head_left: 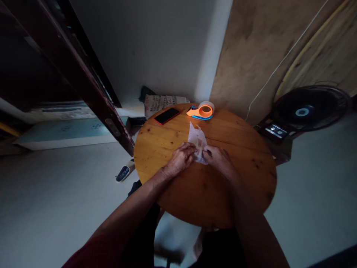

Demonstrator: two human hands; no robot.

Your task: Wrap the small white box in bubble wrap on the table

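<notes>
A small whitish, translucent plastic bag (197, 137) lies on the round wooden table (228, 130) between my hands. My left hand (182, 158) has its fingers closed on the bag's left edge. At the bag's right edge, my right hand (219, 158) is closed in a pinch on the plastic. Something pale shows inside or under the bag, too unclear to name. Beyond the bag stands an orange and blue tape dispenser (202, 111) with a roll of tape. To its left lies a dark phone with a red edge (166, 115).
A dark round fan (304, 111) stands right of the table. Printed sacking (164, 102) sits behind the table's far edge, against the wall. A shoe (124, 172) is on the floor at the left, near a dark door frame (92, 85).
</notes>
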